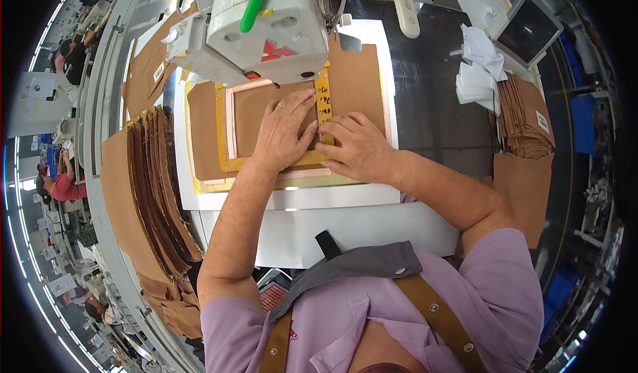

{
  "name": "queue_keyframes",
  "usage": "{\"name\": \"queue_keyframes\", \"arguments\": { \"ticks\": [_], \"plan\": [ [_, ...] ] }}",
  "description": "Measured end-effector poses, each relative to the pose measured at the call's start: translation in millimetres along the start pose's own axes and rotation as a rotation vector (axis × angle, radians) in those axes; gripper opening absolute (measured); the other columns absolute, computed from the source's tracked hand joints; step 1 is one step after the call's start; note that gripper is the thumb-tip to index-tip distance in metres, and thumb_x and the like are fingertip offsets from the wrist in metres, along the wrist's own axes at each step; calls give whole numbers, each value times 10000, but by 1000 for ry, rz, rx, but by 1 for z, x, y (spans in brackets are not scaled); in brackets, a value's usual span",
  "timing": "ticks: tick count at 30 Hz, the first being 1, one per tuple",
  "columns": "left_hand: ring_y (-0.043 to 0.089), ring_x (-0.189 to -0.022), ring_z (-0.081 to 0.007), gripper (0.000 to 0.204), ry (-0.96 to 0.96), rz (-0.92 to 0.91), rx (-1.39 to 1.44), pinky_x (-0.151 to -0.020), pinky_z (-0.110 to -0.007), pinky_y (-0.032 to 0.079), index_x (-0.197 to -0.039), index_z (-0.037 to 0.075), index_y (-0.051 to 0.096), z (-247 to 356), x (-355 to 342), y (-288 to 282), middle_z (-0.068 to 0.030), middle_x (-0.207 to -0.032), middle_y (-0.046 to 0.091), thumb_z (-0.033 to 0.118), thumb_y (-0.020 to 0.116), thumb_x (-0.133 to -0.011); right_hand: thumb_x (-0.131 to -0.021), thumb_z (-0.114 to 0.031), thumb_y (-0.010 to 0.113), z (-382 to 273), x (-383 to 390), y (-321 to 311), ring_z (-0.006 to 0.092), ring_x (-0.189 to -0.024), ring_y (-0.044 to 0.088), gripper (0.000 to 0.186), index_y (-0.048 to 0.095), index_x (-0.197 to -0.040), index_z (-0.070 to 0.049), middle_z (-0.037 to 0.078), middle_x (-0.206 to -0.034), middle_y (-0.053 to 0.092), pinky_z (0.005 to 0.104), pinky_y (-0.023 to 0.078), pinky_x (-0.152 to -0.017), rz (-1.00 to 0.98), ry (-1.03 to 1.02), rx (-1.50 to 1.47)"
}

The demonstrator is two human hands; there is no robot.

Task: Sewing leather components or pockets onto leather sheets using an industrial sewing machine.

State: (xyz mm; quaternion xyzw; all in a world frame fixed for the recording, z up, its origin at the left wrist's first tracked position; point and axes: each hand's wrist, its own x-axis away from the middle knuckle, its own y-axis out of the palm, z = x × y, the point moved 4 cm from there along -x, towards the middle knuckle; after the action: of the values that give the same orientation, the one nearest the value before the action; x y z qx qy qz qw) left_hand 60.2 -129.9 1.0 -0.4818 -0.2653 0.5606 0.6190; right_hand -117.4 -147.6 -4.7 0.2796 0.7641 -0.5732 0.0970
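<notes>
A brown fabric panel [266, 117] lies within a yellow-edged template [222, 133] on a white sheet, under the sewing machine head [262, 40]. My left hand [287, 130] lies flat on the panel, fingers stretched toward the machine, with a ring on one finger. Beside it, my right hand [359, 145] rests with bent, parted fingers at the template's yellow right strip [324, 97], which bears handwritten marks. The two hands nearly meet at the strip's near end. Neither hand visibly lifts anything. Whatever lies beneath the palms is hidden.
To the left hangs a thick stack of brown fabric pieces [149, 187]. More brown pieces [525, 117] are piled on the right, near white cloths [480, 60] and a monitor [530, 28]. A white-handled tool [404, 7] hangs at the top. Other people work at far left.
</notes>
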Motion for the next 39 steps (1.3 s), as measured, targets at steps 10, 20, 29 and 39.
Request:
{"name": "queue_keyframes", "arguments": {
  "ticks": [10,20,29,39],
  "plan": [
    [561,-1315,-254,451,37,2,-129,-1131,-489,346,-1347,111,639,-2,-3,-18,-59,-1405,617,259,670,-922,-835,-309,772,12,-6,-1,279,-1179,546,310,693,-1097,-165,88,-1243,587,473,401,-1010,-38,20,-31],
    [575,-1298,-262,373,102,-49,-64,-1121,-513,359,-1179,77,685,2,11,-10,-56,-1390,631,217,688,-833,-846,-333,755,30,-17,-2,252,-1204,554,296,724,-1096,-178,65,-1237,613,453,419,-1022,-17,30,45],
    [522,-1363,-260,456,80,-21,-55,-1144,-503,336,-1255,71,658,-12,0,-2,-77,-1436,600,302,685,-863,-823,-318,776,46,-25,-1,250,-1112,609,388,691,-1157,-139,60,-1169,633,396,496,-982,31,-4,78],
    [552,-1240,-353,580,-11,10,-151,-1099,-503,360,-1346,84,634,-11,-10,-2,-106,-1376,560,415,706,-876,-788,-323,820,70,-36,-8,255,-1095,636,374,663,-1038,-95,68,-1141,655,403,504,-984,100,44,118]
  ]
}}
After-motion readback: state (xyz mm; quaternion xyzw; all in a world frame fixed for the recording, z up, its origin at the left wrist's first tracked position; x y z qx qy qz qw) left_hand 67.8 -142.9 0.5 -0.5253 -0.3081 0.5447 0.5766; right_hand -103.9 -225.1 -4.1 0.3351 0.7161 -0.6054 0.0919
